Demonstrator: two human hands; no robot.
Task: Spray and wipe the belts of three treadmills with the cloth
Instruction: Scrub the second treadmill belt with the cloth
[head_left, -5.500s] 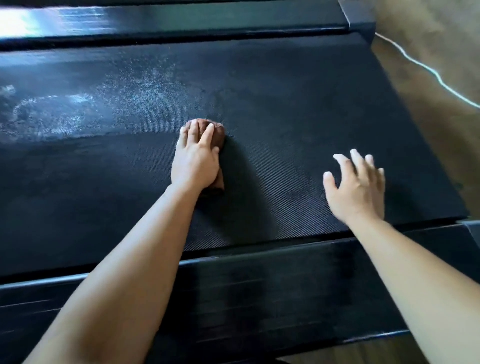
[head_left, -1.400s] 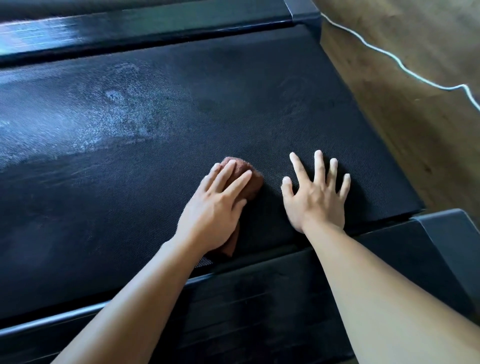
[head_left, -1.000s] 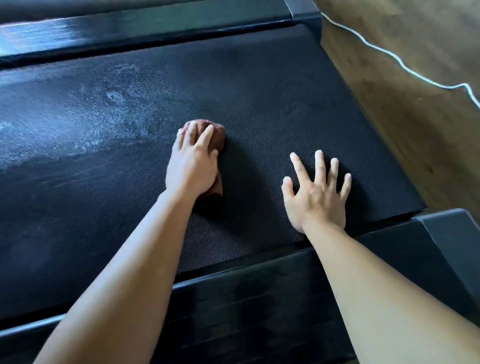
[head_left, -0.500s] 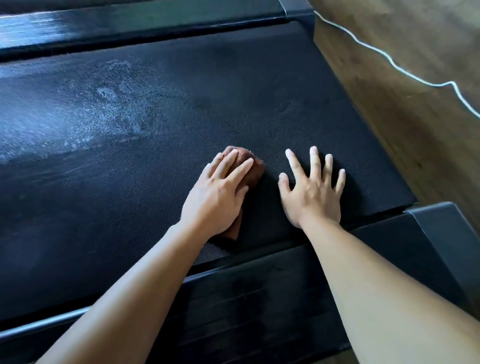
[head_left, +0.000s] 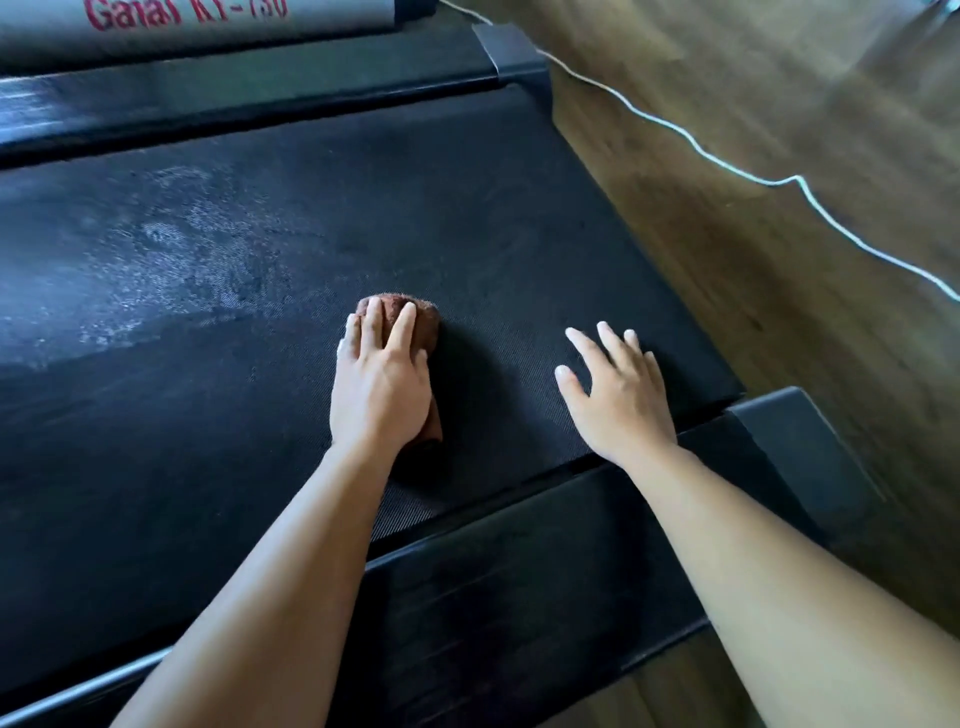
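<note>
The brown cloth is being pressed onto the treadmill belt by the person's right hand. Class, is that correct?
Not quite. The head view shows the left hand pressing the brown cloth onto the treadmill belt. The right hand is open beside it, fingers spread, holding nothing.

Left hand (head_left: 382, 395) and right hand (head_left: 623, 410) bare, forearms (head_left: 291, 571) unsleeved to the frame edge, fingernails (head_left: 602, 326) short, plain

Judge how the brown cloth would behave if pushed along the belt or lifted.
Probably floppy: the brown cloth sits bunched into a wad under the left hand. Likely drags rather than slides on the textured belt. Seems light, given its fuzzy fabric; no rolling expected.
</note>
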